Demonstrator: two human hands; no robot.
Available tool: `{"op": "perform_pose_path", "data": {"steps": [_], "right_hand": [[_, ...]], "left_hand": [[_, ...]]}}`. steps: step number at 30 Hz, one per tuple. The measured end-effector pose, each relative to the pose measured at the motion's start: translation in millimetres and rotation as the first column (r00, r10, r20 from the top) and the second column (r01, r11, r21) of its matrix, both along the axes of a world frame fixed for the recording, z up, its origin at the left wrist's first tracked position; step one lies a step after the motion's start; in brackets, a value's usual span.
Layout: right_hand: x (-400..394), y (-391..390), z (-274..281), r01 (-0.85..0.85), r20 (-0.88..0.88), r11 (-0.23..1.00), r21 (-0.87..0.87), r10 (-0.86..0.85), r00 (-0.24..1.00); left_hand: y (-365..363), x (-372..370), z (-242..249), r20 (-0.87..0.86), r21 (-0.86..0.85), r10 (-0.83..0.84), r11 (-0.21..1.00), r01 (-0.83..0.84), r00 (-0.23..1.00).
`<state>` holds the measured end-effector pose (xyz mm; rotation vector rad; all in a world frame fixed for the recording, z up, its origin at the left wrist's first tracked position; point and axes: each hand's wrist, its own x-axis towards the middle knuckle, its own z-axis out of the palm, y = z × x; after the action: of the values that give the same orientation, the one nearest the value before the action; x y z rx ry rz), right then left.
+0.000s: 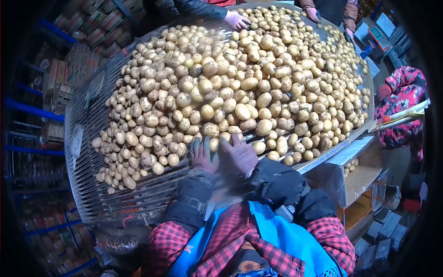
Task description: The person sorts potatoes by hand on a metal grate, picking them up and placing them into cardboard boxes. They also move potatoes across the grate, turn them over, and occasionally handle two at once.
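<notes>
A broad heap of potatoes (pixel 242 111) covers a slatted metal sorting table (pixel 87 175) in front of me. My left hand (pixel 203 157), in a glove with greyish fingertips, lies at the near edge of the heap with its fingers stretched apart against the potatoes. Just beside it, my right hand (pixel 241 157), in a pinkish glove, reaches to the same edge. Its fingers look extended and apart, though slightly blurred. I see no potato gripped in either hand. Dark sleeve covers (pixel 196 194) reach up both forearms.
Across the table, a co-worker's pink-gloved hand (pixel 237 20) touches the potatoes; other gloved hands (pixel 313 15) are at the far right. A person in a pink patterned jacket (pixel 401 99) stands right. Below the right edge is a box (pixel 360 182). Stacked cartons (pixel 99 27) stand left.
</notes>
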<state>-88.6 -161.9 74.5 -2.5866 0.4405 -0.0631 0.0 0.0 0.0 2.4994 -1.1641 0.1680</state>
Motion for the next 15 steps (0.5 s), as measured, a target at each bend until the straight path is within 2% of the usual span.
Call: {"op": "perform_pose_path", "data": {"steps": [2,3,5,6,7,9,11,13,14,15], "right_hand": [[2.2,7.5,-10.0,-0.054,-0.064,0.999,0.007,0.055,0.996],[9.2,2.9,-3.1,-0.053,-0.024,0.999,-0.005,0.053,0.998],[-4.9,1.9,11.0,-0.012,0.264,0.996,0.09,-0.012,0.964],[-9.1,-7.6,0.8,-0.042,0.395,0.979,0.201,-0.042,0.918],[-13.5,-12.7,0.5,-0.042,0.397,0.98,0.193,-0.039,0.917],[-21.3,-12.8,4.1,0.012,0.337,0.933,0.358,-0.142,0.931],[-24.3,-9.1,13.8,0.009,0.357,0.94,0.342,-0.138,0.924],[-23.7,-0.7,20.4,-0.067,0.146,0.988,0.142,0.046,0.988],[-19.0,9.0,3.9,-0.082,0.057,0.995,0.048,0.079,0.995],[-7.5,19.6,-0.4,-0.003,-0.01,0.999,-0.047,0.002,1.0]], "left_hand": [[5.2,0.7,0.8,-0.013,0.009,0.007,1.0,-0.007,1.0],[0.4,11.3,2.9,0.028,-0.001,0.006,1.0,-0.006,1.0],[2.5,2.9,2.3,0.067,-0.02,-0.008,1.0,0.009,0.998],[-2.8,2.4,2.0,0.075,-0.037,0.017,0.999,-0.015,0.997],[-5.4,3.7,1.9,0.078,-0.045,0.017,0.999,-0.014,0.997],[-3.5,4.0,0.8,0.064,-0.036,0.025,0.999,-0.022,0.998],[-3.9,6.7,-0.9,0.082,-0.062,0.041,0.997,-0.036,0.996],[-5.7,4.3,-4.2,0.109,-0.115,0.059,0.992,-0.046,0.992],[-5.8,2.6,-4.8,0.125,-0.123,0.067,0.991,-0.052,0.99],[-7.0,2.7,-9.3,0.121,-0.126,0.061,0.991,-0.046,0.991]]}}
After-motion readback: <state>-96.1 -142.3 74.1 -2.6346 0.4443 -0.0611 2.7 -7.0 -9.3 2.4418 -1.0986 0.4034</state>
